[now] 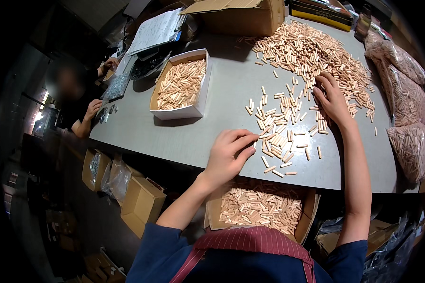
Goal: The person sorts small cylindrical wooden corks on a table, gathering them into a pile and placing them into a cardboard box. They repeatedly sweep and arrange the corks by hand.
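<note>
A: What lies on the grey matte tabletop [222, 94]?

B: Short, pale wooden dowel pins [281, 125], cylindrical and ridged, scattered loosely near the front edge, with a thick heap of the same pins [311, 52] farther back.

A: And the hands?

B: The left hand [227, 155] rests at the table's near edge, fingers drawn together with the tips touching the scattered pins; whether it pinches one I cannot tell. The right hand [331, 100] lies flat, fingers spread wide over pins at the heap's edge, holding nothing.

A: Any packages?

B: A shallow white cardboard tray [200, 101] full of pins sits left of centre. A brown cardboard box [311, 207] of pins is below the table edge, at the person's lap. Clear plastic bags of pins [406, 108] line the right side, and a large brown carton [241, 19] stands at the back.
</note>
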The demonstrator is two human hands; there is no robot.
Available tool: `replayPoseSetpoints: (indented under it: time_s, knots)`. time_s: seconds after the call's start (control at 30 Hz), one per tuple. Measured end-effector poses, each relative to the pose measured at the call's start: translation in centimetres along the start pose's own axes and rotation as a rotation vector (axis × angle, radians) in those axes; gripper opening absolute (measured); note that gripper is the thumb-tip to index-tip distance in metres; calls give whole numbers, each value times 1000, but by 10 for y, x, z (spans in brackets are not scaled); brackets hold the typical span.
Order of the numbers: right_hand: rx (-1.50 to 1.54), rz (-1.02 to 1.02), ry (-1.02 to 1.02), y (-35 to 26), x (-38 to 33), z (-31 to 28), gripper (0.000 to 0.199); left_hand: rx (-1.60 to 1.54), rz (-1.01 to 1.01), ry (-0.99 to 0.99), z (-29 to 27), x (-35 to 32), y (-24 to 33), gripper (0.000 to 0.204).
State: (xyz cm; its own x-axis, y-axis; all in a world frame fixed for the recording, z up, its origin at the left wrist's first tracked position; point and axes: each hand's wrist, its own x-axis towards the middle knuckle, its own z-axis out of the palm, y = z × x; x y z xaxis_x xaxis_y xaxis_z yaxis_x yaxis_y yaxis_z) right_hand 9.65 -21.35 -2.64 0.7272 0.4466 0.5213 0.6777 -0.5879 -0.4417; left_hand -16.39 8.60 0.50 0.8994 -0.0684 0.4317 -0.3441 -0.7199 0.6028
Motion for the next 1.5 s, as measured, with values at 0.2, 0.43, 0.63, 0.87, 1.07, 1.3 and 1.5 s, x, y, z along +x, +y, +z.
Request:
replayPoseSetpoints:
  time_s: [0.2,0.43,0.63,0.87,1.07,1.3,1.5]
  knots:
    - [1,-15,7,4,0,2,38,12,-17,0,1,-1,-1,29]
    - [0,-9,9,2,0,1,37,-6,-21,3,-1,0,-3,31]
    - [0,-3,9,-3,1,0,36,-50,-29,-16,-3,-1,-3,31]
    - [-9,-6,-5,-3,1,-1,37,-23,-45,40,-1,1,1,25]
    - [-20,-5,-7,-1,0,0,39,6,-8,13,1,0,-3,13]
    - [-25,-25,6,2,1,2,40,-31,-124,357,-40,21,-21,10]
    - [-38,-4,20,1,0,3,43,628,30,526,-79,62,-33,45]
